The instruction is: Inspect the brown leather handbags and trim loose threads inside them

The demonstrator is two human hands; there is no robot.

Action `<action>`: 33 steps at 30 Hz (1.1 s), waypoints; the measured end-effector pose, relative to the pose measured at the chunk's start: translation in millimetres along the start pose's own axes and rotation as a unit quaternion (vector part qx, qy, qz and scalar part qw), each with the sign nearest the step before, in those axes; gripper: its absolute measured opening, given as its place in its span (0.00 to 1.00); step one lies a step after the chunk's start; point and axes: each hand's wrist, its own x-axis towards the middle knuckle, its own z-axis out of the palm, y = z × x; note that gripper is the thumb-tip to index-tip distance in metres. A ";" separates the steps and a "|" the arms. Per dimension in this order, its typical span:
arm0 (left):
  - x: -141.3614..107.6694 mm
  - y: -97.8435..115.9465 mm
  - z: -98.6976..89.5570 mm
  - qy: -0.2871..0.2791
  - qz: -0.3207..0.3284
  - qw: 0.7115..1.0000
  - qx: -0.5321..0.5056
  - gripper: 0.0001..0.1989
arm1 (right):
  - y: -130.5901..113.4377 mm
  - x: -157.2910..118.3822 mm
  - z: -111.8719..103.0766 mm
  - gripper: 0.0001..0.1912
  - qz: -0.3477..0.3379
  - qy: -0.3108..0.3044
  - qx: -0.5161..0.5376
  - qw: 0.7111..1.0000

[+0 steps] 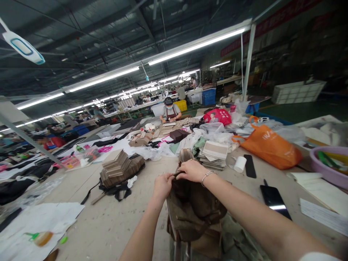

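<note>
A brown bag (194, 214) with an open top stands before me at the table's near side. At its far rim, my left hand (163, 185) pinches the edge between thumb and fingers. My right hand (191, 171), with a bracelet at the wrist, is closed on the same rim just to the right. The two hands nearly touch. Beyond them a tan flap or strap (186, 155) of the bag sticks up. Dark olive fabric (239, 235) lies under my right forearm.
Left on the table (108, 224) are stacked brown pieces (121, 168) and a glue bottle (42, 238). To the right lie a card stack (214, 150), a white roll (240, 164), a phone (274, 199), an orange bag (272, 145) and a purple basin (328, 163). A co-worker (170, 110) sits opposite.
</note>
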 end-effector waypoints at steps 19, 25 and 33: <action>-5.0 7.6 3.7 0.015 -0.008 0.999 0.042 0.12 | -18.0 -10.7 -7.9 0.17 0.138 0.007 -0.038 0.990; -8.6 7.3 9.2 0.030 -0.015 0.999 0.030 0.16 | -28.2 -8.1 -4.9 0.17 0.174 0.025 -0.037 0.984; -4.9 11.1 9.3 0.022 -0.055 0.995 0.077 0.17 | -32.5 -3.2 -5.2 0.20 0.174 -0.004 -0.013 0.985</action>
